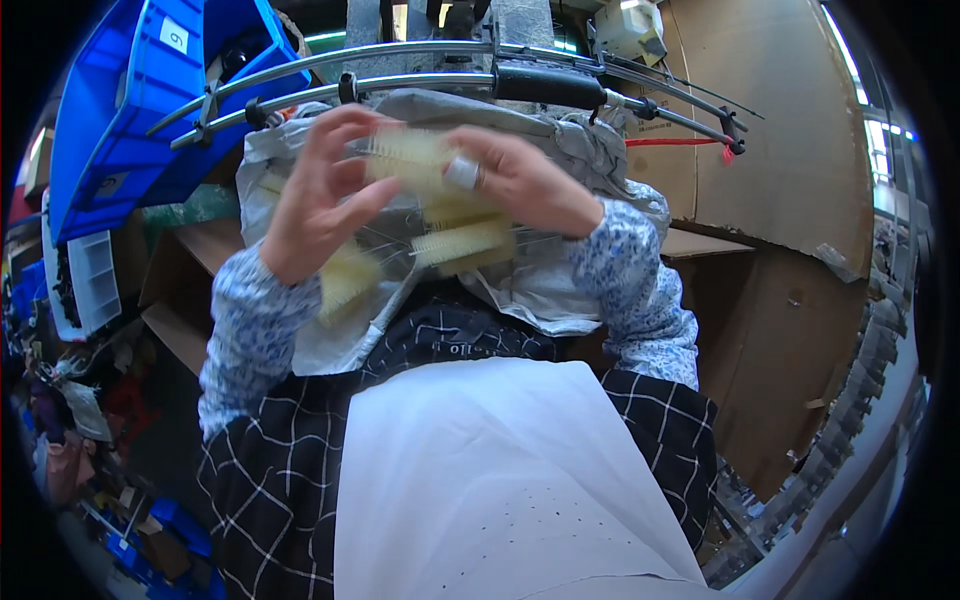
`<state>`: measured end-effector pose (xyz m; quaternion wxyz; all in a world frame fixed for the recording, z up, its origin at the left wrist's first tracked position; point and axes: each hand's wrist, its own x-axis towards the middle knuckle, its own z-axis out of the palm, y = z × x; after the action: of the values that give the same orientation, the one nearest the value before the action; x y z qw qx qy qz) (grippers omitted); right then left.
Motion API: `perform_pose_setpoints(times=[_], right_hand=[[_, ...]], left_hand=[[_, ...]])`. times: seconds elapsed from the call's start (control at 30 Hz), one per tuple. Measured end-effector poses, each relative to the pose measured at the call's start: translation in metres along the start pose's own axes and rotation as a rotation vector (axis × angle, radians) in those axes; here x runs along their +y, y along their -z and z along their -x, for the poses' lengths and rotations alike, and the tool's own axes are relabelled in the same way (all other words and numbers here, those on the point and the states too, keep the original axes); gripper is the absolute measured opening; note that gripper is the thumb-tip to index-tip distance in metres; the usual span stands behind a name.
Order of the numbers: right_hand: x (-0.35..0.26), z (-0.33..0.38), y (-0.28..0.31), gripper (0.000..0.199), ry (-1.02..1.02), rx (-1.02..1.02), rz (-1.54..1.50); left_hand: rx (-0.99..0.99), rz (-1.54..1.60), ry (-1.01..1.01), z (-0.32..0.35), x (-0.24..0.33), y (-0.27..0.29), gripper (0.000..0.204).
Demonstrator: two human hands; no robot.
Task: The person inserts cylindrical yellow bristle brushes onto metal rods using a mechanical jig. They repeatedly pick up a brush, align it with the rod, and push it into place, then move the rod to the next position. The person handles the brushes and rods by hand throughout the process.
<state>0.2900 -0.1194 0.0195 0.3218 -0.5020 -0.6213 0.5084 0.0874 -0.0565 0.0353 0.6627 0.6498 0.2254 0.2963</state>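
Note:
Between my two hands is a pale yellow bristle brush [405, 152], blurred by motion. My right hand [525, 180] has its fingers closed at the brush's right end, and a white wrap circles one digit. My left hand [325, 195] is at the other end with thumb and fingers spread; whether its fingertips touch the bristles is hard to see. Below the hands, more yellow bristle brushes [463, 243] lie on a grey-white cloth [385, 225]. Another yellow brush piece [347, 280] rests by my left wrist, partly covered by the sleeve.
Metal rods [420, 83] with a black sleeve [550, 87] cross beyond the cloth. Blue bins [140, 110] stand at the far left, a white plastic tray [93, 280] below them. Large cardboard sheets [765, 140] rise on the right. A cardboard box [185, 270] sits left of the cloth.

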Motion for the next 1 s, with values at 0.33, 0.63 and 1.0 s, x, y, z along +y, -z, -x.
perform_pose_setpoints(times=[0.33, 0.63, 1.0], right_hand=[[0.087, -0.062, 0.121, 0.029, -0.222, 0.784, 1.279], [0.097, -0.065, 0.131, 0.031, -0.153, 0.696, 1.236], [0.092, -0.080, 0.143, 0.026, -0.101, 0.762, 1.345]], left_hand=[[-0.399, -1.058, 0.677, 0.108, -0.030, 0.055, 0.052], [-0.384, -0.855, 0.615, 0.100, -0.024, 0.064, 0.034], [-0.179, -0.707, 0.403, 0.089, -0.030, 0.066, 0.020]])
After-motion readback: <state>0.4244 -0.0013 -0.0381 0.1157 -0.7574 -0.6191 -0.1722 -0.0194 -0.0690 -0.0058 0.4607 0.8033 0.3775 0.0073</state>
